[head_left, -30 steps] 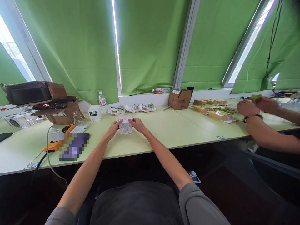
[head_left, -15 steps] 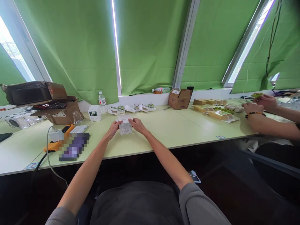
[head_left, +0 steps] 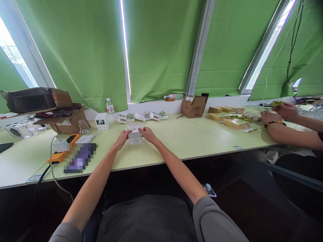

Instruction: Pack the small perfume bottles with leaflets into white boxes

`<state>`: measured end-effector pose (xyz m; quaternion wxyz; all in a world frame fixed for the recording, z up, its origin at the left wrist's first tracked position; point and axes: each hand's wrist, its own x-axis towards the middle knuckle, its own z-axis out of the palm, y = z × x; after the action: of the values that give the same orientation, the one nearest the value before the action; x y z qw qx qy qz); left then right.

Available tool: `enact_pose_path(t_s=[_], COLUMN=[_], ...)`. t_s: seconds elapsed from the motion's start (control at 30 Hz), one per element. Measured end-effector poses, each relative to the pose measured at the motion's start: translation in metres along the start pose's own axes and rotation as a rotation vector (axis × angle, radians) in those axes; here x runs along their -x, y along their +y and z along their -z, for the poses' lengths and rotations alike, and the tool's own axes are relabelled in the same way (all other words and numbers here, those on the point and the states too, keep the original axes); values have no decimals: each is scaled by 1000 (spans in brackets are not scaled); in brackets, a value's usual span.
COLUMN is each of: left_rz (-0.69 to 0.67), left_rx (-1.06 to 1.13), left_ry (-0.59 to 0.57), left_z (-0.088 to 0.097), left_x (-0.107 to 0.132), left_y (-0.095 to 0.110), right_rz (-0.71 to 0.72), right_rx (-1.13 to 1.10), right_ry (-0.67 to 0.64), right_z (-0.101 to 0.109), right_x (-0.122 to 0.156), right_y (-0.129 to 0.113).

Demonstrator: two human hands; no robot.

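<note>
A small white carton [head_left: 135,138] with printed text on its near side stands over the table in front of me, its top flap raised at the back. My left hand [head_left: 123,138] grips its left edge, and my right hand [head_left: 148,135] grips the right edge, thumbs at the top. What the carton contains is hidden. Behind it lie several opened white packs [head_left: 155,116] with green print. To their left stand a closed white box [head_left: 102,121] with a dark green picture and a clear bottle [head_left: 110,108].
Cardboard boxes [head_left: 66,121] and a glass jar [head_left: 83,126] stand at left, near a phone [head_left: 80,158] and an orange-black device [head_left: 56,157] with cables. A brown carton [head_left: 193,107] sits at the back. At right, a co-worker's hands [head_left: 271,117] work beside yellow packages [head_left: 237,123].
My hands and the white carton hold practically the same place. The co-worker's hands at right have shifted slightly.
</note>
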<state>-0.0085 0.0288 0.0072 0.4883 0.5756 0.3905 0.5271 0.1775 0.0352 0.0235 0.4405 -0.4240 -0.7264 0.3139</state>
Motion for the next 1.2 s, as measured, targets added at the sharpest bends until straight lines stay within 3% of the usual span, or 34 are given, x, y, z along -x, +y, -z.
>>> enact_pose_path(t_s=[0.6, 1.2], left_rz=[-20, -41], left_rx=[64, 26], left_ry=[-3, 30], left_z=[-3, -7], left_x=[-5, -3], left_y=[-7, -5], right_rz=[-31, 35], right_rx=[-59, -41], right_ry=[42, 5], right_z=[-4, -9], right_x=[2, -8], right_y=[-4, 15])
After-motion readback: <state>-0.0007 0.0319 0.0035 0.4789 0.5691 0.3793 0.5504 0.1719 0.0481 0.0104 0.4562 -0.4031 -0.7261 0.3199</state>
